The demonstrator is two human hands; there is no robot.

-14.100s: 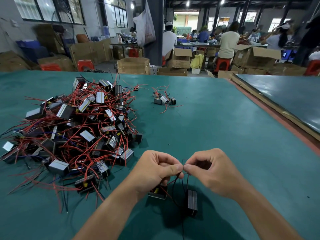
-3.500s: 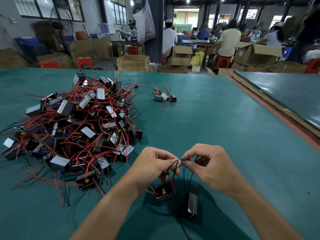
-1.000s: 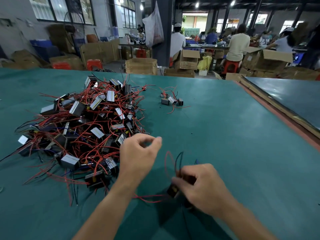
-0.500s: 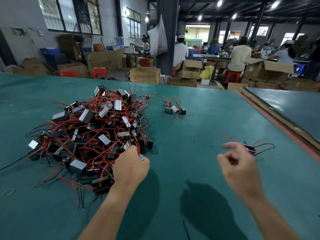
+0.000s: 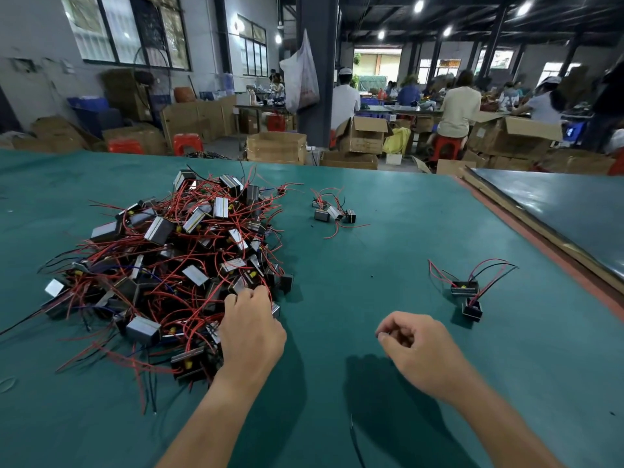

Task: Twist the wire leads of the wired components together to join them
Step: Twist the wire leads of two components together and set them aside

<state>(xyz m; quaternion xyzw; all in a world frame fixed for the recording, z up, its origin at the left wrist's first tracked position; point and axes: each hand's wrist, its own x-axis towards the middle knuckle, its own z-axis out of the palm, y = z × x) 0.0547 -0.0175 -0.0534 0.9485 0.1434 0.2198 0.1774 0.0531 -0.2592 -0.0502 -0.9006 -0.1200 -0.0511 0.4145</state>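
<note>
**Desk:** Where are we in the job?

**Me:** From my end it reads as the pick-up for a fresh join. My left hand (image 5: pixel 251 329) is down on the near edge of the pile of wired components (image 5: pixel 175 258), fingers bent in among the red leads. A silver-faced block (image 5: pixel 276 309) shows just at the hand's right edge. I can't tell whether the hand has closed on anything, because the fingertips are buried.

**Desk:** And the other one?

**Me:** My right hand (image 5: pixel 415 346) hovers over bare green worktop (image 5: pixel 364 265), fingers loosely curled, nothing in it that I can see.

**Desk:** So what does the next move need?

**Me:** I'd say I need to get one block free of the tangle without dragging its neighbours, then a second one. After that, two lead ends have to meet between the thumbs and forefingers of both hands for twisting. The leads look thin and springy, and they're woven through each other, so a slow lift should beat a yank.

**Desk:** What do the parts look like?

**Me:** Small dark blocks with silvery faces, some with a yellow spot. Each trails mostly red leads, with a few black and blue. The heap sits left of centre. Well apart to the right lies a pair of components (image 5: pixel 465 288), their leads arching up and meeting, which looks to me like a finished join. A smaller cluster (image 5: pixel 332 212) lies farther back, beyond the heap's right side.
</note>
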